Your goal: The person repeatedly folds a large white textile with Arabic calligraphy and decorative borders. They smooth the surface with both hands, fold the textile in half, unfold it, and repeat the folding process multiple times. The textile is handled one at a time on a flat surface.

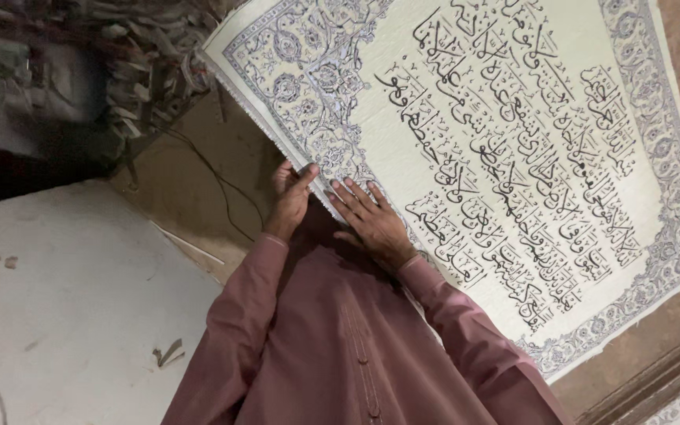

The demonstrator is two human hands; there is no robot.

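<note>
Left hand point(289, 197) pinches the woven wall hanging point(513, 157) edge to steady it | right hand point(371, 220) lies open, flat beside, pressing it smooth.

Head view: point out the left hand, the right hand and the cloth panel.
left hand point(290, 198), head view, on the back of the hand at the panel's edge
right hand point(371, 220), head view, on the back of the hand
cloth panel point(403, 134), head view, on its pale ground
</note>
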